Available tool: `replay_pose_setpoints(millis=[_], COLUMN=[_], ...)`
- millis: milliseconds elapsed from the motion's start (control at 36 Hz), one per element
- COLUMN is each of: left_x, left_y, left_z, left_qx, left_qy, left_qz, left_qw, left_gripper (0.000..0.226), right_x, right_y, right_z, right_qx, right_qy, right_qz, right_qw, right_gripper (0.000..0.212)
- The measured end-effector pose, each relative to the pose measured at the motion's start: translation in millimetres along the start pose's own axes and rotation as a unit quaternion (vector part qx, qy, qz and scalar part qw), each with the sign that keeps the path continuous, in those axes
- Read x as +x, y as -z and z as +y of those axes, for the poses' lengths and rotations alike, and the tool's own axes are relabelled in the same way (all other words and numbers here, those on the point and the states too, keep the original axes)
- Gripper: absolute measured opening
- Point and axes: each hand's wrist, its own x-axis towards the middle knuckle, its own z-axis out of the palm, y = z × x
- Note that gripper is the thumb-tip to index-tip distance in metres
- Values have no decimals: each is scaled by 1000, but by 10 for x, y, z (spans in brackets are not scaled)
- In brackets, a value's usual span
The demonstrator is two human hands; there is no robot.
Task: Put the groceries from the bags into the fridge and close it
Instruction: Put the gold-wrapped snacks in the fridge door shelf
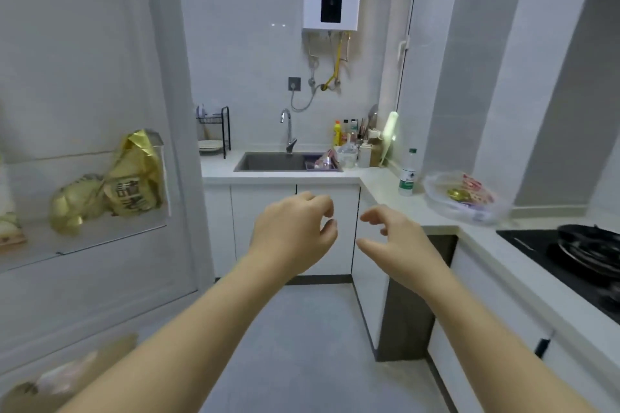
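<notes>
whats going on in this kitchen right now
A person stands in the kitchen with the left hand and right hand out in front, fingers loosely curled and holding nothing. On the left the fridge door is open, with gold packets in its clear door shelf. A clear plastic bag with groceries in it sits on the counter to the right, near a bottle. The unloading looks partway done.

A single wide-angle view from the person's head faces forward and slightly down the kitchen. The left hand point(292, 231) and right hand point(399, 238) are near at centre, the sink point(268, 162) farther ahead, the fridge door point(84, 77) close on the left, and the counter point(379, 184) on the right.
</notes>
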Motion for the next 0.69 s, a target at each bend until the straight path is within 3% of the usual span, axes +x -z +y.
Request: replay_pose_setpoints(millis=[250,694], left_x=[529,1760], left_y=[-858,-2365], left_z=[385,1101], left_qx=[-35,-66], left_qy=[8,2], left_qz=[-105,-176], left_qw=[994,982], left_gripper=[27,25], right_x=[319,1048], right_y=[139,679], right_z=[879,2544], right_qx=[-18,13], right_qy=[-71,-179], right_qz=[-6,-6], right_qw=[997,984], right_gripper=[36,36])
